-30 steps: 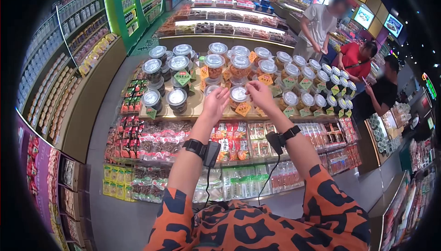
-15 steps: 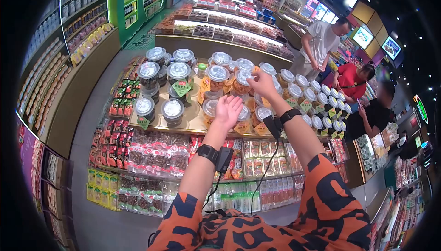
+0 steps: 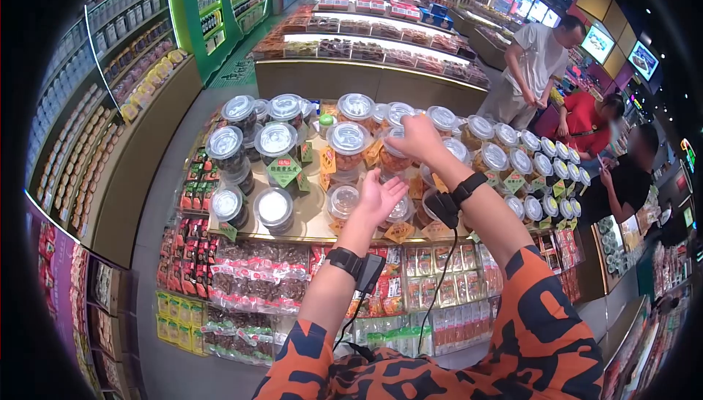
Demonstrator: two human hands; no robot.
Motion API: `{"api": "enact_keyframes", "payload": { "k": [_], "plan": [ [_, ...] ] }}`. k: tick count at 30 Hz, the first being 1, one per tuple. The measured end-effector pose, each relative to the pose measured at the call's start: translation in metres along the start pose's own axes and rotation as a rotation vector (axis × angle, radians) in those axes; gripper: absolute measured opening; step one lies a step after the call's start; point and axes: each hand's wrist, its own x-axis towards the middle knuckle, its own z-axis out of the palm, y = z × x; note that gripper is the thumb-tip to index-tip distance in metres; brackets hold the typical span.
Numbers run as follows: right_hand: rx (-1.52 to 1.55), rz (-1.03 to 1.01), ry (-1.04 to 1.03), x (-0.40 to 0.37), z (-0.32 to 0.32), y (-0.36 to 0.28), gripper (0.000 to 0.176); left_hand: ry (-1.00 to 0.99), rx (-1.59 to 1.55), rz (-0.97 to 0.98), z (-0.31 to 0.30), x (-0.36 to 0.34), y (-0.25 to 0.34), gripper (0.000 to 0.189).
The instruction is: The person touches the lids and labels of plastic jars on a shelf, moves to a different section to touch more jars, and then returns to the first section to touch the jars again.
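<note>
Clear plastic jar (image 3: 390,161), orange snack inside. Fingers (image 3: 402,136) of the right hand (image 3: 419,138) were clamped over its lid, mid-display. Left hand (image 3: 381,196) hovered at the jar's six o'clock, fingers spread, holding nothing. A lower jar (image 3: 343,201) sat at its nine o'clock. Wooden display table (image 3: 307,218) bore more lidded jars. Shoppers (image 3: 538,63) stood at two o'clock.

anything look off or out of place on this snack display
One thing stands out: a small green-capped container sits among the clear-lidded tubs near the back, much smaller than its neighbours. Nothing looks spilled or tipped over. The right hand covers one tub's lid, and the left hand hovers open over the front row.
</note>
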Motion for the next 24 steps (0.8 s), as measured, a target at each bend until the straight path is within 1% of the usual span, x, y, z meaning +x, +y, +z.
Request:
{"api": "enact_keyframes", "payload": {
  "k": [1,2,4,6,7,8,9,10,11,13,14,15,16,17,19,20,22,24],
  "plan": [
    [-0.018,-0.01,-0.034,0.001,0.0,0.0,0.052,-0.008,0.017,-0.04,-0.001,0.004,0.001,0.064],
    [-0.036,-0.019,-0.068,0.001,0.001,0.001,0.052,-0.006,0.014,-0.04,-0.001,0.006,0.001,0.064],
    [-0.017,-0.008,-0.091,0.003,0.003,0.002,0.051,-0.072,0.019,-0.077,-0.002,0.006,0.002,0.065],
    [0.005,0.004,-0.114,0.004,0.006,0.004,0.051,-0.075,0.064,-0.036,0.002,0.003,0.001,0.063],
    [0.021,-0.04,-0.112,0.004,0.007,0.005,0.05,-0.083,0.109,0.004,0.004,0.001,0.001,0.061],
    [0.037,-0.084,-0.11,0.003,0.007,0.007,0.05,-0.078,0.106,0.003,0.001,0.004,0.001,0.061],
    [0.039,-0.083,-0.116,0.003,0.007,0.009,0.05,-0.11,0.098,-0.024,-0.003,0.007,0.001,0.057],
    [0.102,-0.153,-0.127,0.003,0.005,0.012,0.049,-0.143,0.09,-0.052,-0.006,0.01,0.0,0.053],
    [0.165,-0.224,-0.137,0.004,0.003,0.014,0.049,-0.139,0.088,-0.053,-0.006,0.009,-0.001,0.053],
    [0.216,-0.208,-0.177,0.004,-0.003,0.017,0.048,-0.134,0.044,-0.091,-0.003,0.009,-0.003,0.039],
    [0.265,-0.192,-0.214,0.004,-0.003,0.02,0.048,-0.132,0.044,-0.092,-0.002,0.008,-0.006,0.039],
    [0.268,-0.189,-0.215,0.005,-0.003,0.025,0.048,-0.104,0.076,-0.036,-0.001,0.007,-0.009,0.036],
    [0.314,-0.234,-0.227,0.005,-0.003,0.03,0.049,-0.077,0.107,0.02,0.0,0.006,-0.011,0.036],
    [0.36,-0.279,-0.238,0.005,-0.004,0.033,0.05,-0.074,0.111,0.017,-0.002,0.006,-0.012,0.036],
    [0.413,-0.288,-0.256,0.004,-0.006,0.04,0.051,-0.124,0.166,0.042,-0.007,0.006,-0.012,0.051],
    [0.465,-0.301,-0.274,0.003,-0.006,0.043,0.052,-0.119,0.172,0.032,-0.009,0.005,-0.012,0.051],
    [0.52,-0.265,-0.281,0.002,-0.002,0.048,0.053,-0.154,0.13,0.018,-0.013,0.003,-0.009,0.058],
    [0.577,-0.227,-0.286,-0.003,-0.003,0.047,0.053,-0.123,0.119,-0.001,-0.009,-0.003,-0.004,0.061]
  ]
}}
